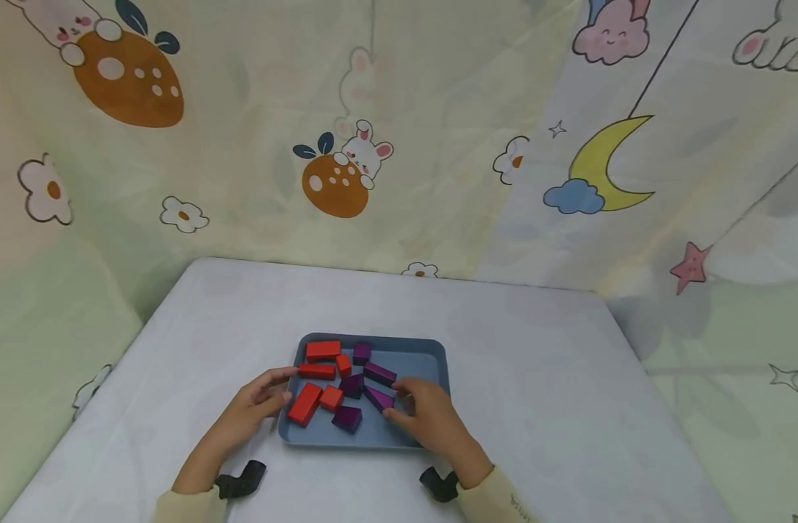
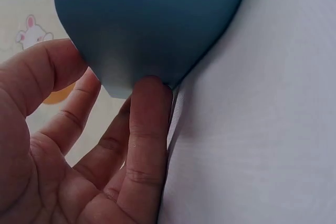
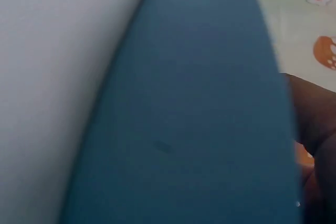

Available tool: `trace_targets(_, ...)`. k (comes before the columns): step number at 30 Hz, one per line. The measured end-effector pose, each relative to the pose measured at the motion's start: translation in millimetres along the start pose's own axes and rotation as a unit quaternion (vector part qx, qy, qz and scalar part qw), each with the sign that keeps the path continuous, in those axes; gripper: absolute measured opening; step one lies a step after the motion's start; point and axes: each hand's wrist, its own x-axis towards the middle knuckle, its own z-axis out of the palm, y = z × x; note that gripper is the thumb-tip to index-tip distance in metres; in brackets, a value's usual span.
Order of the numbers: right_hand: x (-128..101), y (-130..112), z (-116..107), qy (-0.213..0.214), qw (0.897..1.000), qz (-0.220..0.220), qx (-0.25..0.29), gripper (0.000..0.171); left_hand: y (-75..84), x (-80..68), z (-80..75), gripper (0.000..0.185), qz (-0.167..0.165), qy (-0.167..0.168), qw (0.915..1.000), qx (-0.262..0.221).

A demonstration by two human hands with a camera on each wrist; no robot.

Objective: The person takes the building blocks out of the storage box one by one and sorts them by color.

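Observation:
In the head view a blue tray (image 1: 412, 356) holds several red and purple blocks. The red ones, such as a long red block (image 1: 304, 404) and a red cube (image 1: 331, 397), lie on its left. My left hand (image 1: 251, 403) touches the tray's left side, fingertips on the rim and outer wall, as the left wrist view shows. Over the tray's right half, my right hand (image 1: 432, 414) has its thumb and a finger at the end of a slim purple block (image 1: 378, 398). Another purple block (image 1: 380, 373) lies just behind. In the right wrist view the tray's wall hides those fingertips.
The tray stands on a table with a white cloth (image 1: 536, 378). Dark wrist straps (image 1: 242, 479) show at both cuffs. A printed curtain (image 1: 255, 145) with rabbits, a moon and flowers hangs behind the table and along its sides.

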Motion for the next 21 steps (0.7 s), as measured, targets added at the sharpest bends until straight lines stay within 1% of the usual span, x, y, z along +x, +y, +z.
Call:
trace_targets(2, 4, 0, 8, 0.004, 1.0, 0.004, -0.015, 0.036, -0.7, 0.3, -0.1, 0.051, -0.001, 0.0, 1.0, 0.001)
trace_targets(5, 7, -1, 15, 0.02, 0.999, -0.002, -0.035, 0.029, -1.1, 0.1, -0.8, 0.051, -0.001, 0.0, 1.0, 0.004)
trace_targets(7, 8, -2, 15, 0.035, 0.999, -0.005, -0.031, 0.023, -1.1, -0.6, -1.8, 0.052, -0.003, 0.0, 1.0, 0.003)
trace_targets(9, 7, -2, 10, 0.057, 0.998, -0.01, -0.022, 0.02, -1.3, -1.3, -3.0, 0.052, -0.004, 0.001, 1.0, 0.001)
trace_targets(11, 6, -2, 0, 0.082, 0.996, -0.015, 0.0, 0.02, -1.7, -1.3, -3.6, 0.052, -0.005, 0.0, 1.0, -0.002)
trace_targets(14, 3, 2, -21, 0.119, 0.992, -0.018, 0.03, 0.024, -2.4, -0.5, -3.1, 0.053, -0.007, -0.006, 1.0, -0.004)
trace_targets(17, 1, 11, -43, 0.14, 0.989, -0.005, 0.052, 0.027, -3.0, 0.6, -1.8, 0.053, -0.014, -0.006, 0.9999, -0.001)
trace_targets(21, -1, 28, -67, 0.155, 0.986, 0.033, 0.058, 0.029, -2.4, 1.9, 0.0, 0.053, -0.024, -0.002, 0.9997, 0.001)
